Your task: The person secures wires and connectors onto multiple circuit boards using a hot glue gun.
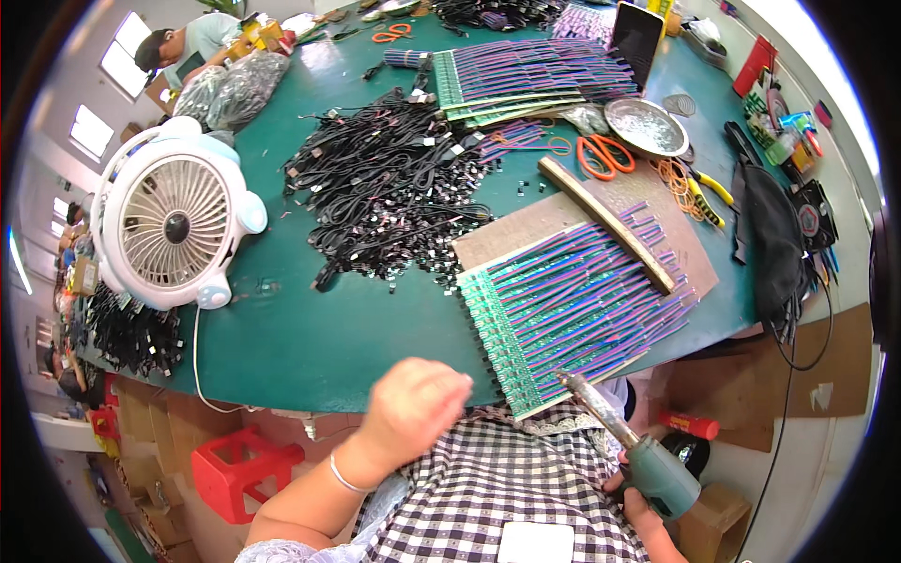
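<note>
My right hand [633, 497] is wrapped round the teal body of a heat gun [663, 477]. Its long metal nozzle points up and left, the tip over the near corner of a panel of green circuit boards [502, 333]. Rows of blue and purple wires [591, 305] run rightward from those boards, and a wooden bar [610, 225] lies across their far ends. Just left of the panel, my left hand [418, 408] is raised at the table's front edge, fingers curled together; whatever they may hold is hidden. Under the panel lies a brown board [699, 253].
Left on the green table [263, 328] stands a white fan [174, 225]. Black cables [385, 178] are heaped mid-table. Behind lie more wired boards [526, 75], orange scissors [603, 157] and a metal dish [648, 127]. Yellow-handled pliers [706, 202] lie right. Another person [188, 52] works at far left.
</note>
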`<action>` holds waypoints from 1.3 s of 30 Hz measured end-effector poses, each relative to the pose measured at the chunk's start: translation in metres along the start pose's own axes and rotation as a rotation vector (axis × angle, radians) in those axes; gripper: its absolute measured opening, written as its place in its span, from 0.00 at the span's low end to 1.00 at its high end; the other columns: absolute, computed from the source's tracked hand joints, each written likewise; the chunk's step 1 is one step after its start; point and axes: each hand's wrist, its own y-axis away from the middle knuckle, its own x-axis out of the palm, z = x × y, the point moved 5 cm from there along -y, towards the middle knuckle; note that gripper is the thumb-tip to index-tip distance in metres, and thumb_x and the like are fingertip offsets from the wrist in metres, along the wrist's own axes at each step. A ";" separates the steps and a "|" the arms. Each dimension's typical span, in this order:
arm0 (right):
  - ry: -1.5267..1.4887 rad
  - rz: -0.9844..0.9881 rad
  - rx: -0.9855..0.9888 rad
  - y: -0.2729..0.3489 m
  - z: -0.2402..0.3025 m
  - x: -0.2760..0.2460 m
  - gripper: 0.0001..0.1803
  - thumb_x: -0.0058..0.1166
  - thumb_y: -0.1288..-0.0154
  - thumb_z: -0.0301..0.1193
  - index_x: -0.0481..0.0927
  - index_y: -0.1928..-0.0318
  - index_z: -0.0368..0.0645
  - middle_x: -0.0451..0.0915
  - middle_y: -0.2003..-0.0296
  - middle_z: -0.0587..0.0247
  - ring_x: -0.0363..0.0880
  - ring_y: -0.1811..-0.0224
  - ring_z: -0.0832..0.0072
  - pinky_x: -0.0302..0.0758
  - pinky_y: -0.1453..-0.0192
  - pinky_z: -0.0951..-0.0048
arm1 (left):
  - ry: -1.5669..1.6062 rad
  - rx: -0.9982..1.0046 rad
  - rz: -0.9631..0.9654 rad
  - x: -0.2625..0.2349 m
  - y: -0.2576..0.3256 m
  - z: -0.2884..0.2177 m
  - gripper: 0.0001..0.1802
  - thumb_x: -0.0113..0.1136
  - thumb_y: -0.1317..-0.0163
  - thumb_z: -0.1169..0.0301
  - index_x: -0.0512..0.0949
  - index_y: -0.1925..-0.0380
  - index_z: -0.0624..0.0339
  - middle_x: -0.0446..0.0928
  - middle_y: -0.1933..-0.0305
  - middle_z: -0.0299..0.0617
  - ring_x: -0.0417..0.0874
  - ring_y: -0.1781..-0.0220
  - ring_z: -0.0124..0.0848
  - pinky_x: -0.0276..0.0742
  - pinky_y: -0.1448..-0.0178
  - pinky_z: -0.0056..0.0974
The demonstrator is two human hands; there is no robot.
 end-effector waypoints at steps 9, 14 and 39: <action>-0.058 0.042 0.028 -0.005 -0.007 -0.002 0.37 0.51 0.34 0.56 0.69 0.40 0.35 0.77 0.72 0.65 0.75 0.70 0.78 0.71 0.63 0.78 | -0.192 -0.499 -0.168 -0.041 -0.022 0.087 0.04 0.66 0.49 0.75 0.80 0.73 0.60 0.78 0.71 0.42 0.79 0.69 0.37 0.75 0.63 0.39; -0.074 -0.164 -0.003 -0.009 -0.001 0.005 0.18 0.55 0.37 0.42 0.80 0.72 0.38 0.80 0.81 0.65 0.79 0.79 0.73 0.76 0.71 0.74 | -0.271 -0.471 -0.136 -0.027 -0.027 0.093 0.03 0.65 0.49 0.74 0.81 0.74 0.56 0.77 0.71 0.38 0.80 0.66 0.37 0.75 0.62 0.40; 0.231 0.040 -0.087 0.012 0.015 0.000 0.13 0.62 0.50 0.28 0.84 0.62 0.42 0.84 0.67 0.60 0.84 0.64 0.63 0.80 0.52 0.66 | 0.108 0.163 0.091 0.035 0.008 -0.028 0.13 0.64 0.57 0.82 0.78 0.68 0.63 0.76 0.70 0.42 0.79 0.70 0.39 0.77 0.67 0.39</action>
